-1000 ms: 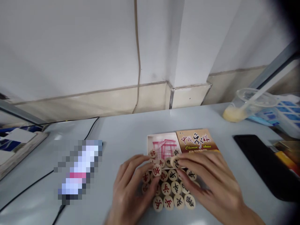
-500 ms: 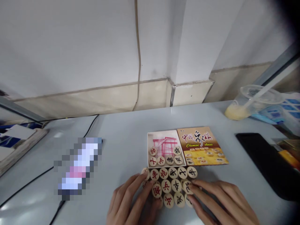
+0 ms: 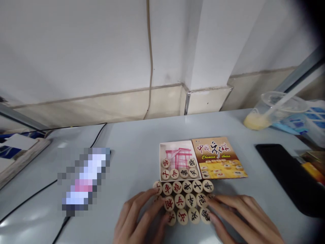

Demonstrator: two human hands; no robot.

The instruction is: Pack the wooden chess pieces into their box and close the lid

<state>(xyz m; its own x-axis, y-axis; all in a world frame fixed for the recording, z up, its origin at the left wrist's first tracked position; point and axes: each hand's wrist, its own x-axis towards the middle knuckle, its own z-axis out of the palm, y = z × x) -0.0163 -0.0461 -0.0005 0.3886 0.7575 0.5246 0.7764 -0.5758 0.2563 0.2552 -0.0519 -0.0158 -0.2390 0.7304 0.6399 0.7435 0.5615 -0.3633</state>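
Observation:
Round Chinese chess pieces (image 3: 180,201) with red or black characters stand close together in three rows on the table. My left hand (image 3: 138,217) is at their left end, fingers apart, the fingertips touching the outer red-marked pieces. At the right end, my right hand (image 3: 241,218) has its fingers spread, with the tips beside a black-marked piece (image 3: 202,200). Behind the rows lies a white open box (image 3: 162,154) holding several pieces along its near side and a clear sheet with pink lines. Its printed lid (image 3: 219,157), reading "Chinese chess", touches it on the right.
A phone (image 3: 87,181), its screen blurred out, lies at left with a black cable (image 3: 61,230). At right are a dark flat object (image 3: 286,179), a plastic cup (image 3: 266,110) with a straw, and blue-white packaging (image 3: 316,115). A wall (image 3: 101,51) rises behind the table.
My right fingers have drawn back to the right, uncovering black-marked pieces. My left fingers have shifted slightly left, and the red-marked piece beside them has moved a little.

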